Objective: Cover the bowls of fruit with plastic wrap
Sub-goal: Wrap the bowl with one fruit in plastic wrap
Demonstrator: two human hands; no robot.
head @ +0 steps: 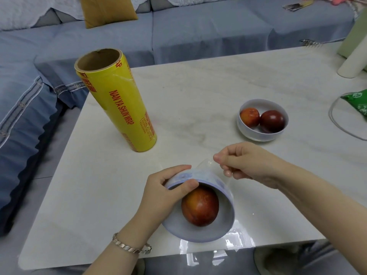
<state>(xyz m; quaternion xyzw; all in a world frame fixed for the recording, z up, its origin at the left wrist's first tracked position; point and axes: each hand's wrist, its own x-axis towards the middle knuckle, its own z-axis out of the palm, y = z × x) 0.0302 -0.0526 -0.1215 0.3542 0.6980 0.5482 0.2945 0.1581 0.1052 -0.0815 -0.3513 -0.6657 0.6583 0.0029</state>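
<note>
Plastic wrap (205,164) is pinched by the right hand (248,162) and stretched behind the tilted bowl (198,233), which the left hand (164,195) grips steady, seemingly for tucking.

We see green packet (356,103) cut by right edge; left hand (163,193) covers part of tilted bowl (228,197) rim; wrap roll (117,100) small print unreadable

White marble-look table (198,86) in fg. Blue-grey sofa (198,26) behind it + along left side, w/ mustard cushion (105,10) at back. Table's right edge: green packet (357,102), grey cable (335,124) looping under it; far right corner: white cylinder (351,62) just beside pale green box (352,38).
</note>
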